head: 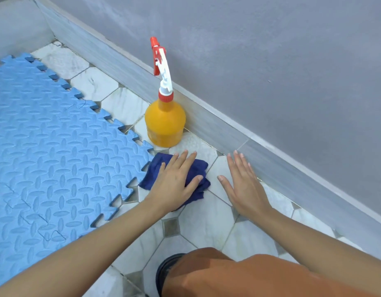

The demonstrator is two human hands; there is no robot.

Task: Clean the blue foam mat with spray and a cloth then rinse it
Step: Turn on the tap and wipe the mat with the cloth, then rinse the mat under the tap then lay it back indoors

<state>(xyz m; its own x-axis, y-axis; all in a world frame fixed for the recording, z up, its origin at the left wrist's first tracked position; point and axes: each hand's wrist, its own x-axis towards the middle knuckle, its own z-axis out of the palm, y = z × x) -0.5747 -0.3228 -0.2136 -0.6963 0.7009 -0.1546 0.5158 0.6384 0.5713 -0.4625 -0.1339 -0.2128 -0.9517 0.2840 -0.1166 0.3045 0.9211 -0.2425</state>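
The blue foam mat (46, 151) of interlocking tiles covers the floor on the left. A dark blue cloth (155, 170) lies crumpled on the tiles just off the mat's right edge. My left hand (176, 181) rests flat on the cloth with its fingers spread. My right hand (243, 183) lies flat and open on the bare tile to the right, near the skirting, holding nothing. An orange spray bottle (165, 123) with a red and white trigger stands upright against the wall, just beyond the cloth.
White octagonal floor tiles (206, 224) run between the mat and the grey wall (271, 61) with its skirting board. My knee in orange cloth (249, 275) and a dark round object beside it fill the bottom edge.
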